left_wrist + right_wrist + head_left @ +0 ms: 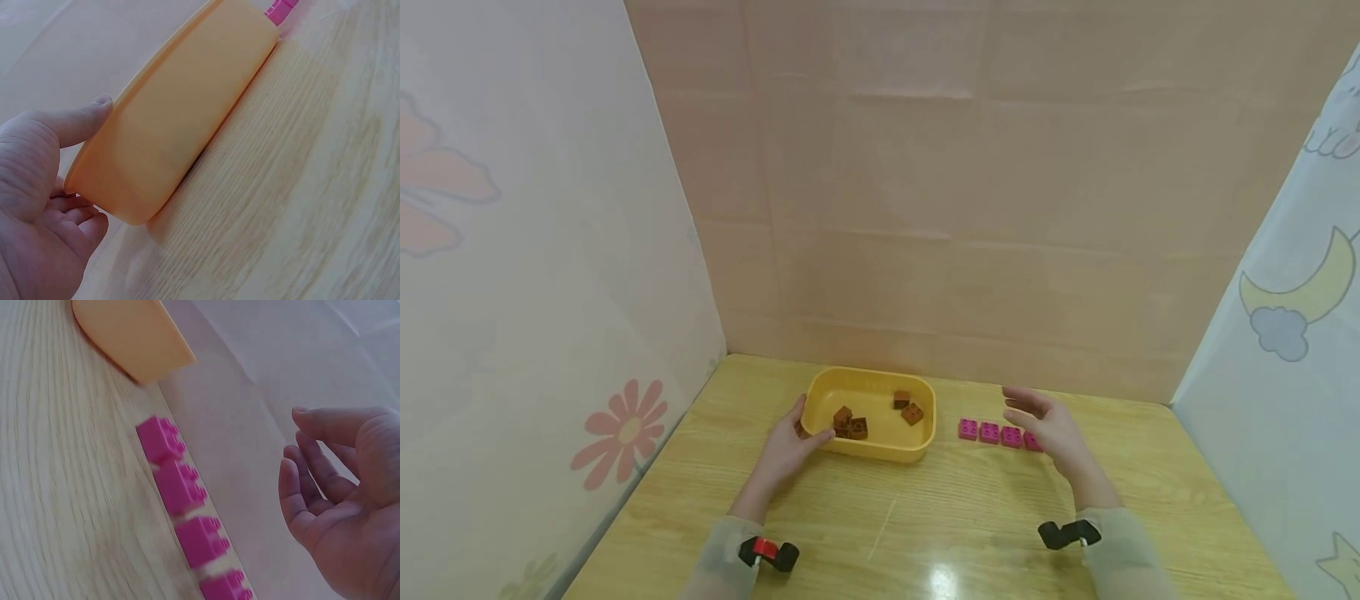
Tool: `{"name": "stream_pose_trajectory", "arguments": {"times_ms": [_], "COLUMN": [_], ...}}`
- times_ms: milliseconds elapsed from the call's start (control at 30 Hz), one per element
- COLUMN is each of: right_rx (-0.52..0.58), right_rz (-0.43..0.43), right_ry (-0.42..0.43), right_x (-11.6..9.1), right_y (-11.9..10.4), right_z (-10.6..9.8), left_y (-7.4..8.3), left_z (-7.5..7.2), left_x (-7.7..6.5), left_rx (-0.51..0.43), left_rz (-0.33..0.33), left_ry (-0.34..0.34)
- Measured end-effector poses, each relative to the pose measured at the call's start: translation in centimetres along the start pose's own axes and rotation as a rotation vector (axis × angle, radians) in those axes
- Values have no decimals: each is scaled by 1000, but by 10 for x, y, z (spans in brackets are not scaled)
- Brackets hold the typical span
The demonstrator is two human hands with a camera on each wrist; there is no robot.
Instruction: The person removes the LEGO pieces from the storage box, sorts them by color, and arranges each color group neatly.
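My left hand (787, 450) grips the left end of a yellow plastic bin (880, 452), thumb over the rim and fingers around the outer side. Inside the bin lie several brown toy bricks (912, 413), some at its left front and others toward the right. A row of several pink toy bricks (990, 432) sits on the table to the right of the bin, studs up. Over the right end of that row hovers my right hand (1055, 429), fingers loosely bent and apart, holding nothing. It partly hides the rightmost pink brick (1033, 442) in the head view.
The light wooden table (895, 525) ends at a beige papered wall (970, 208) close behind the bin and bricks. Patterned side panels stand at left (550, 275) and right (1285, 417). Each wrist wears a small black device.
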State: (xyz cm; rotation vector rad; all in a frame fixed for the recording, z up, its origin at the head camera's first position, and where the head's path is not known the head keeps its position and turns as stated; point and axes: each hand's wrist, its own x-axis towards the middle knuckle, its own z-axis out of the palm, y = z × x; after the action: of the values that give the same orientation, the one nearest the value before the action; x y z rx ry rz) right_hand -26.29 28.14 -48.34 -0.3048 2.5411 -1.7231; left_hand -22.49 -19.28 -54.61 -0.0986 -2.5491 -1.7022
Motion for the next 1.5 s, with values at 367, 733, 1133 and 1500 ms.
{"name": "stream_pose_trajectory", "arguments": {"times_ms": [367, 733, 1133, 1500], "right_rx": [21, 84, 79, 117], "right_rz": [-40, -82, -90, -88], "right_ry": [-33, -144, -286, -305], "right_x": [17, 42, 60, 73], "right_y": [-16, -45, -56, -56], "right_z": [42, 105, 170, 198], "left_y": [4, 2, -1, -2], "left_z": [-1, -1, 0, 1], "left_x": [1, 0, 1, 1], "left_rx": [11, -20, -9, 3], "left_rz": [-10, -21, -24, -23], "left_ry": [6, 6, 1, 18]}}
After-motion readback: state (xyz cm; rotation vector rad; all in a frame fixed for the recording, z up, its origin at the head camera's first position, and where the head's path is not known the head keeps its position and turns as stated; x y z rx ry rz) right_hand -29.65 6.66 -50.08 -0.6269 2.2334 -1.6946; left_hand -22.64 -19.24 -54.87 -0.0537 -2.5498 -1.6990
